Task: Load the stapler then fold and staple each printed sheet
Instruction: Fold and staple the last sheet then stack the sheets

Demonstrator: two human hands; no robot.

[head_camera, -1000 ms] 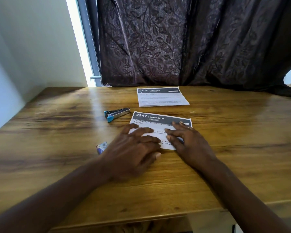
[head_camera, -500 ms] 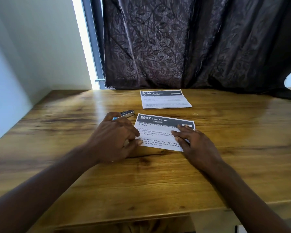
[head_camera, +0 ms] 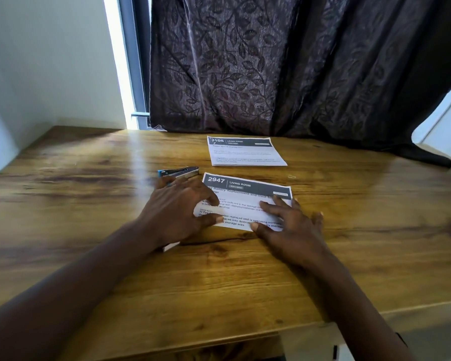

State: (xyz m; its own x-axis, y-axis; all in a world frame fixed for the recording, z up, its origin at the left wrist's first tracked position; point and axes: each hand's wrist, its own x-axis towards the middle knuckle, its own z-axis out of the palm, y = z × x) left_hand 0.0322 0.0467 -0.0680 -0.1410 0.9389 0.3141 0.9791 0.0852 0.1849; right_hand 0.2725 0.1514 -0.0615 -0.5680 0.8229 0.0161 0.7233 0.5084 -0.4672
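A folded printed sheet headed 2947 lies on the wooden table in front of me. My left hand rests at its left edge, thumb and forefinger touching the paper, the other fingers reaching toward the stapler. My right hand presses flat on the sheet's right part, fingers spread. The blue and grey stapler lies closed just beyond my left hand. A second folded sheet headed 3108 lies farther back.
A corner of a small box shows under my left wrist. A dark patterned curtain hangs along the table's far edge and drapes onto it at the right. A wall borders the table on the left.
My left hand has slid from the middle of sheet 2947 to its left edge, nearer the stapler, and now covers the small box. My right hand stays pressed on the sheet.
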